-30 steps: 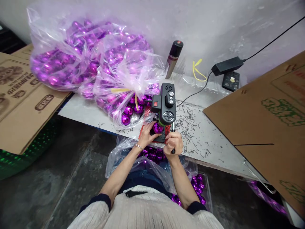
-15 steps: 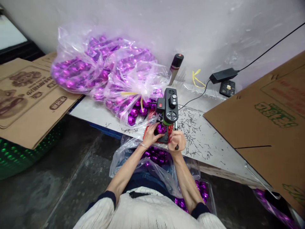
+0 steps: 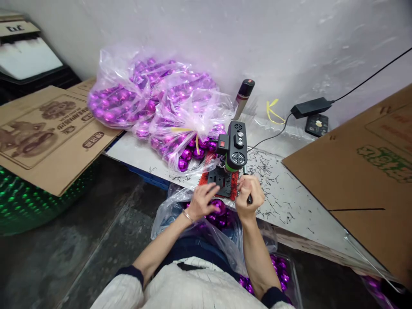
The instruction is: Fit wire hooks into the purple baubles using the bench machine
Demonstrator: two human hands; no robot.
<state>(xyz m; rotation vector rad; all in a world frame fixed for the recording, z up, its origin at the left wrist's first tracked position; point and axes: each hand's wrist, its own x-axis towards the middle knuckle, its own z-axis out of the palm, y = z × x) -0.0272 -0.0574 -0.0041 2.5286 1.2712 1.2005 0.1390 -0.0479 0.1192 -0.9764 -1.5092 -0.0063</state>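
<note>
My right hand (image 3: 250, 195) is wrapped round the black-gripped lever handle (image 3: 249, 199) of a small black bench press machine (image 3: 237, 146). My left hand (image 3: 202, 201) is by the table's front edge, fingers apart, holding nothing. Just below its fingers is a shiny purple ball (image 3: 219, 206), above or among more purple balls in an open clear plastic bag (image 3: 162, 223) at my lap. Under the press head, the black base plate (image 3: 222, 182) bears no ball. A red mat (image 3: 234, 189) lies under it.
Clear bags of purple balls (image 3: 154, 103) fill the table's back left. A spray can (image 3: 243, 96) stands behind the press. Small dark bits litter the white table (image 3: 289, 201) at right. Cardboard boxes (image 3: 363, 171) flank both sides; a power adapter (image 3: 311, 107) lies by the wall.
My left hand has drawn back from the press toward me and let go of the purple ball, which has left the base plate. My right hand stays on the lever handle. The view has shifted slightly.
</note>
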